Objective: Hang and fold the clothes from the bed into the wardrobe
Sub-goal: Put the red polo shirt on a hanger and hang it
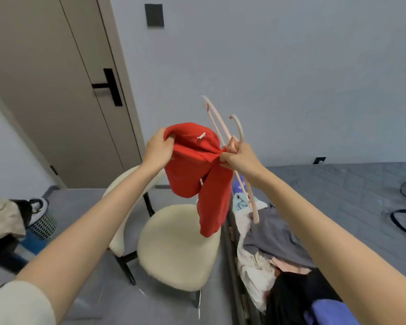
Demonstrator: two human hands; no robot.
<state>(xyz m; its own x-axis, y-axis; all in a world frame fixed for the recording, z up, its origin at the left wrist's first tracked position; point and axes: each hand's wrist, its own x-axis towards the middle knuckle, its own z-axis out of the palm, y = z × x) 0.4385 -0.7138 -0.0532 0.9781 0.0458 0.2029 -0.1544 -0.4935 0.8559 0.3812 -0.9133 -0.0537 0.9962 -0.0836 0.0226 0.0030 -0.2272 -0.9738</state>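
Beside the bed (338, 188) and its pile of clothes (274, 242), above the chair (174, 249), I held the red garment (197, 170). My left hand (158, 148) gripped its opening; my right hand (242, 158) pinched cloth and pink hanger (217, 124) together. Next, I judged, the hanger needed feeding inside.

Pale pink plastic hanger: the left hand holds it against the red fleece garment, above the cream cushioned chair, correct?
No: the head view shows the right hand, not the left, holding the pale pink plastic hanger against the red fleece garment, above the cream cushioned chair.
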